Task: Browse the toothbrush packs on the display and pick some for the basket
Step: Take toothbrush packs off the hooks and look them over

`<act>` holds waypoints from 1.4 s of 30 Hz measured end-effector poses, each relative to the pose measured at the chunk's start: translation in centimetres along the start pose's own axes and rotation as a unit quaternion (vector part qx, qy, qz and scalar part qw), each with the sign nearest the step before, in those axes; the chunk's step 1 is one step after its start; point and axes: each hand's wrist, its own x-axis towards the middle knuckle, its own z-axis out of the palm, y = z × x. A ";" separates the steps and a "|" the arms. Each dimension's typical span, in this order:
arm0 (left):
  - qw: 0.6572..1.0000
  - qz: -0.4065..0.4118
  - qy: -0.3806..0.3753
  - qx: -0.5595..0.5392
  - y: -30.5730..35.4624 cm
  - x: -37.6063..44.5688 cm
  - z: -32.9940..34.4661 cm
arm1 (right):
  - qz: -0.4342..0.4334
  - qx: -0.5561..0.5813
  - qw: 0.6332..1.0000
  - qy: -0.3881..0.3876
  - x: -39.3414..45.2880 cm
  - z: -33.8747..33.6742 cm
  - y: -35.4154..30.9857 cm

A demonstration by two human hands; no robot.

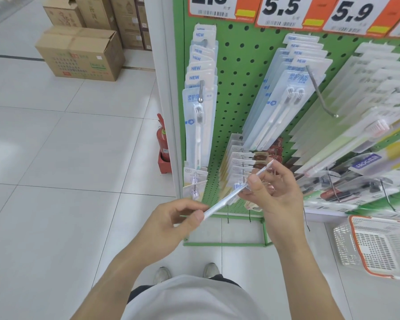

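I hold one flat toothbrush pack (226, 200) edge-on in front of the green pegboard display (238, 72). My left hand (178, 222) pinches its lower end. My right hand (273, 188) grips its upper part, with the thumb on top. More toothbrush packs hang on hooks: a left column (200, 112), a middle column (284, 95) and a right column (365, 107). A white basket with an orange rim (376, 245) sits on the floor at the lower right, with nothing visible inside it.
Price tags (282, 10) line the top of the display. Smaller packs (238, 162) hang lower on the board. A red fire extinguisher (163, 144) stands left of the display's post. Cardboard boxes (81, 54) are stacked at the far left on the tiled floor.
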 end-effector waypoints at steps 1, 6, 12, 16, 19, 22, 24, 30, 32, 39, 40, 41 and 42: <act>1.000 -0.015 -0.008 -0.024 -0.1 0.1 0.0 | 0.008 0.009 1.000 -0.011 0.0 -0.1 -0.1; 0.992 -0.059 -0.040 -0.100 0.1 0.2 0.3 | 0.046 0.046 0.995 -0.072 0.2 0.0 0.2; 0.997 -0.067 0.004 -0.037 -0.7 0.7 0.4 | 0.068 0.029 0.995 -0.074 0.5 0.0 0.5; 0.998 -0.043 0.034 0.015 -0.8 0.8 0.6 | 0.060 -0.031 0.995 -0.068 0.5 0.2 0.8; 0.998 -0.032 0.042 0.039 -0.7 0.7 0.8 | 0.057 -0.051 0.995 -0.060 0.5 0.5 0.7; 0.997 -0.024 0.057 0.038 -0.5 0.6 0.8 | 0.058 -0.053 0.996 -0.036 0.5 0.7 0.6; 0.997 -0.021 0.063 0.041 -0.4 0.6 0.8 | 0.062 -0.061 0.996 -0.019 0.5 0.8 0.4; 0.997 -0.014 0.054 0.047 -0.5 0.6 0.7 | 0.044 -0.074 0.996 0.006 0.3 0.6 0.5; 0.998 -0.020 0.048 0.041 -0.7 0.6 0.5 | 0.048 -0.063 0.997 0.026 0.3 0.4 0.7; 0.995 -0.074 0.067 0.028 -0.7 0.3 -0.5 | 0.079 -0.014 0.994 0.071 0.6 -0.6 0.9; 0.994 -0.072 0.076 0.019 -0.6 0.3 -0.5 | 0.083 -0.013 0.994 0.072 0.6 -0.6 1.0; 0.994 -0.069 0.083 0.015 -0.5 0.2 -0.5 | 0.086 -0.012 0.994 0.072 0.5 -0.6 1.0; 0.994 -0.068 0.087 0.017 -0.5 0.1 -0.4 | 0.087 -0.012 0.993 0.073 0.5 -0.5 1.1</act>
